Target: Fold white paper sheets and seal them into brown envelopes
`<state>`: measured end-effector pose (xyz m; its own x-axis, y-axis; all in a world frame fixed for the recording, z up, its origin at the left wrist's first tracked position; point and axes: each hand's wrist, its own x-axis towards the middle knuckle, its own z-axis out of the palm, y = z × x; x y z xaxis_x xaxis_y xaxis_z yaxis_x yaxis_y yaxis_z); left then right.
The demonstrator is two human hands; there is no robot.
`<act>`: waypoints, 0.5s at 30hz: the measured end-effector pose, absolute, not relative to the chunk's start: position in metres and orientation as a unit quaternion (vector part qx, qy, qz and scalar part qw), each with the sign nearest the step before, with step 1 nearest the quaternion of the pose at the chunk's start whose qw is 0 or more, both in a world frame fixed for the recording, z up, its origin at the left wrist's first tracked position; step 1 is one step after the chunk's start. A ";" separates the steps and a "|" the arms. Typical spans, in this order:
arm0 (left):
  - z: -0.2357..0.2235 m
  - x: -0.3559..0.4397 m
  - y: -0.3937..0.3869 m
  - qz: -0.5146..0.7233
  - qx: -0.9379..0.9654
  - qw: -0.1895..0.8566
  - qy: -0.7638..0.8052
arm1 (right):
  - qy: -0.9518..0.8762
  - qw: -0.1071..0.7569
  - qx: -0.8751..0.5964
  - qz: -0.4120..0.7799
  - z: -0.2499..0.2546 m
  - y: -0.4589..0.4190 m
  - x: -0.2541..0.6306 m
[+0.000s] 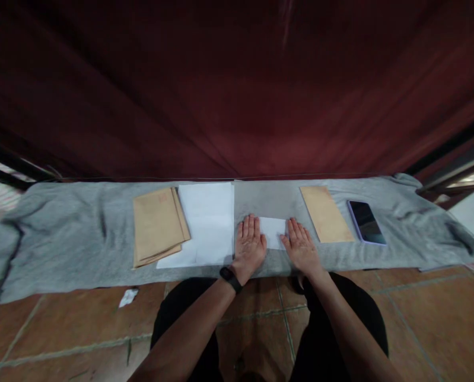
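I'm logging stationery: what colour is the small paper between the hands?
White; the small paper shows best in the head view.

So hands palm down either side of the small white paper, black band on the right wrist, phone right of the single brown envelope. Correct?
No: the head view shows the black band on the left wrist. Rest holds: left hand and right hand palm down either side of the small white paper, phone right of the single brown envelope.

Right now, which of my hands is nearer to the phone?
Right. Your right hand lies flat at the right end of the small white paper, with a brown envelope between it and the phone; your left hand is at the paper's left end, farther away.
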<state>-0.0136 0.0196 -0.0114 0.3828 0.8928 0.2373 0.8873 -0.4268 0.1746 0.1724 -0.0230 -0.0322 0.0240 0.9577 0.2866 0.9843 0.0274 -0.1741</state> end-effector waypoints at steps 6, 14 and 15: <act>-0.006 -0.012 0.018 0.174 0.854 -0.010 0.490 | -0.693 0.194 -0.694 -0.027 -0.031 -0.022 0.177; -0.009 -0.010 0.019 0.157 0.867 0.004 0.472 | -0.751 0.207 -0.624 0.065 -0.017 -0.007 0.161; -0.009 -0.010 0.019 0.155 0.866 0.006 0.475 | -0.759 0.196 -0.617 0.068 -0.018 -0.007 0.157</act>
<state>-0.0096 0.0192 -0.0094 0.5009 0.8246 0.2628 0.8211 -0.5488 0.1570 0.1574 -0.0071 -0.0178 -0.1624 0.9632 0.2141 0.9101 0.2300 -0.3448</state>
